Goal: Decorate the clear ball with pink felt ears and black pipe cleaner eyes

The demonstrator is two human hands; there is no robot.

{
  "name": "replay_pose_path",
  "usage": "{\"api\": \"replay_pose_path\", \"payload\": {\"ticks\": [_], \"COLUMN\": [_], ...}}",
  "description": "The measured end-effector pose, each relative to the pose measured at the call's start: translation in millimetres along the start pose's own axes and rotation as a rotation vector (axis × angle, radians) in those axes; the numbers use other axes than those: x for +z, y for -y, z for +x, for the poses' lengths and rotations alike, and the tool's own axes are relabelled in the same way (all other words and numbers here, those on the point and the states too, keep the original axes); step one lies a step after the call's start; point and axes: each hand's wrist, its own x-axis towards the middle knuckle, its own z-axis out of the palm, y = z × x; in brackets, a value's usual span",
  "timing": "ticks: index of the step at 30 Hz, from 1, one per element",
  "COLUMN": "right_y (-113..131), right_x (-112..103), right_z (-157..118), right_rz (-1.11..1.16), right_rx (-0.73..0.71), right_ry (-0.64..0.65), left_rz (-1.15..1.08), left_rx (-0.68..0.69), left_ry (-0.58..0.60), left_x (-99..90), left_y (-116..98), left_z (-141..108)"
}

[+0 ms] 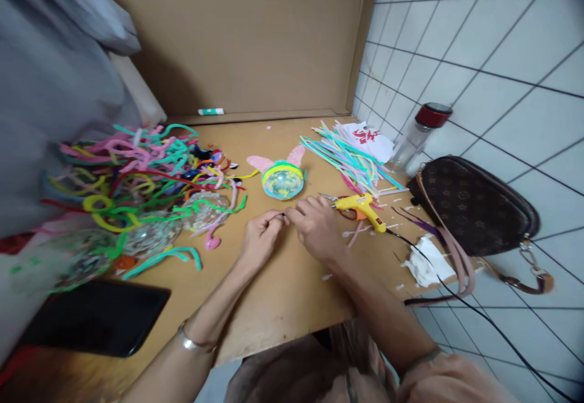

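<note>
My left hand and my right hand meet above the wooden table, fingers pinched together on a small dark piece. What exactly it is cannot be made out. Just beyond them stands a clear round container with yellow and green bands round it and two pink ear shapes on top. A yellow glue gun lies right beside my right hand, its nozzle toward the fingers.
Tangled coloured pipe cleaners cover the left side, with a black tablet in front. Straight pipe cleaners lie at the back right. A bottle, a brown bag, crumpled tissue and the gun's cord are on the right.
</note>
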Motion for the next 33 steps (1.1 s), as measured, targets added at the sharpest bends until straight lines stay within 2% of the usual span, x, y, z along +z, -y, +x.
{"api": "replay_pose_path", "payload": {"ticks": [3, 7, 11, 14, 18, 24, 33], "right_y": [-2, -8, -14, -15, -12, -11, -14], "right_x": [-3, -2, 2, 4, 6, 3, 14], "right_z": [2, 3, 3, 3, 3, 2, 5], "right_rz": [0.254, 0.575, 0.765, 0.841, 0.864, 0.892, 1.36], "right_rx": [0.115, 0.247, 0.364, 0.433, 0.477, 0.518, 0.802], "right_ry": [-0.01, -0.074, -0.11, -0.138, -0.185, -0.216, -0.243], "left_rz": [-0.117, -0.192, -0.249, -0.302, -0.345, -0.239, -0.247], "left_rx": [-0.027, -0.053, -0.091, -0.119, -0.154, -0.147, -0.17], "left_ry": [-0.011, -0.081, -0.166, -0.18, -0.158, -0.094, 0.127], "left_x": [0.1, -4.3, -9.1, -7.6, -4.1, -4.6, 7.7], "left_y": [-6, -14, -16, -15, -13, -6, 0], "left_z": [-1, 1, 5, 7, 6, 7, 1]}}
